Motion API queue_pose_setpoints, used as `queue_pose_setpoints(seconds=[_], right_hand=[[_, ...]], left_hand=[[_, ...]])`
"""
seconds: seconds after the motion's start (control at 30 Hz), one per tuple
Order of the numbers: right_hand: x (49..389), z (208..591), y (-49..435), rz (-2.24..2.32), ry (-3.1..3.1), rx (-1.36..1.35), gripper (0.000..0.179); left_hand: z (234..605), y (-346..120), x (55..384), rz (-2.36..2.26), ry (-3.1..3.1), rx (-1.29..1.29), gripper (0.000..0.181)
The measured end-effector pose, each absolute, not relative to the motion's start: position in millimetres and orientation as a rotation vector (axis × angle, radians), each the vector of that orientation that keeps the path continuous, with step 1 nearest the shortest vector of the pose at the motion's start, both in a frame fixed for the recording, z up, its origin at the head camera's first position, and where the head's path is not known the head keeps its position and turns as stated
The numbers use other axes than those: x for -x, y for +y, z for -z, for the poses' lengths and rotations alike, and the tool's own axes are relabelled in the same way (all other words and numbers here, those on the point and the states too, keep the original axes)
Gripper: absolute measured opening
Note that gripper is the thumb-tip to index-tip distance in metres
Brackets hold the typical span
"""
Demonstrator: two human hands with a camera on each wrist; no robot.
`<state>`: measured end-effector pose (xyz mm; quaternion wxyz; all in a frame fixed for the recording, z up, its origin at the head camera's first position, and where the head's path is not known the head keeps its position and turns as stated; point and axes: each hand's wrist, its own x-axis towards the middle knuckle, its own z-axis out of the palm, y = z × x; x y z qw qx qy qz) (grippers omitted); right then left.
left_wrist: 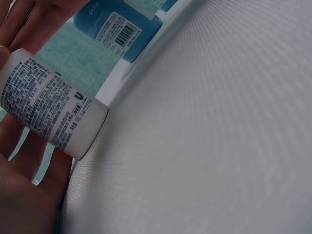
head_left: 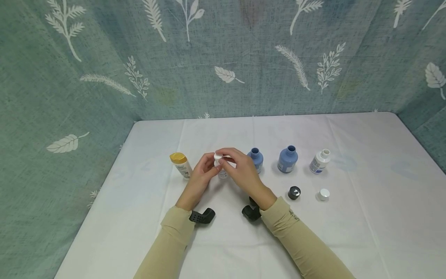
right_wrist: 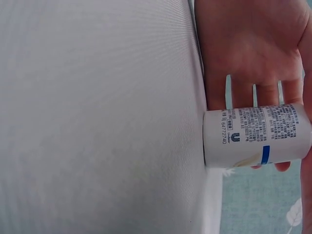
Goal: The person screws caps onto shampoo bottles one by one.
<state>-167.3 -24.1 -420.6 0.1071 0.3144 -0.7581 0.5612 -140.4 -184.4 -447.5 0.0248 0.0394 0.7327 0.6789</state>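
Note:
A small white bottle (head_left: 222, 174) with a printed label stands upright on the table between the two hands. My left hand (head_left: 200, 177) grips it near the top, with fingers reaching behind it. In the right wrist view the bottle (right_wrist: 253, 136) shows its blue stripe and fine print. My right hand (head_left: 242, 170) pinches a white cap (head_left: 218, 156) at the bottle's top; whether the cap is seated on the neck cannot be told. A white bottle with a yellow cap (head_left: 178, 158) stands beside the left hand. A blue bottle (head_left: 257, 159) is just behind the right hand.
Farther right stand another open blue bottle (head_left: 287, 160) and an open white bottle (head_left: 319, 161). In front of them lie a black cap (head_left: 294, 192) and a white cap (head_left: 323, 194). Another dark object is partly hidden by the right wrist. A patterned green curtain (head_left: 223, 58) hangs behind the table.

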Motion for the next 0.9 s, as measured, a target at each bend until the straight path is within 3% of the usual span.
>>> queue_pose_setpoints(seconds=[0.27, 0.9], right_hand=[[168, 422, -25, -1.61, -2.247, -0.94, 0.022], [167, 424, -25, -1.589, -2.271, -0.909, 0.035]], left_hand=[[435, -181, 136, -2.157, 2.25, -0.161, 0.031], [428, -178, 132, -2.164, 2.275, -0.162, 0.035]])
